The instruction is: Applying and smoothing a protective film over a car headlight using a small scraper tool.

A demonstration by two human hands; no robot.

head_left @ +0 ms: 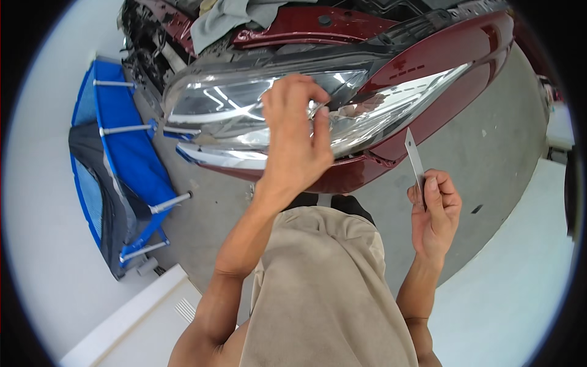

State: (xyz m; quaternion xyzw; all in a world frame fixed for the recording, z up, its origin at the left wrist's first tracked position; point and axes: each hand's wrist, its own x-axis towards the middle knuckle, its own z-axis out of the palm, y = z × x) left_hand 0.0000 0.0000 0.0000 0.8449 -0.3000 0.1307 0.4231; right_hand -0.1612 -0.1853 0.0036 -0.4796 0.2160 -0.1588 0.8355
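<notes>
ok so the headlight is straight ahead with the left hand over its middle, body panel running off right of it. Right hand sits further right, blade in it. Cloth is behind the headlight, folding frame over on the left by the wall

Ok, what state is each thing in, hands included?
Left hand: fingers curled over the headlight; grip unclear.
Right hand: closed on the metal blade.
Metal blade: held, tip pointing forward.
Headlight: lens clear, catching reflections.
Dark-red panel: glossy.
Grey cloth: draped, rumpled.
Blue fabric: attached to pale poles.
</notes>
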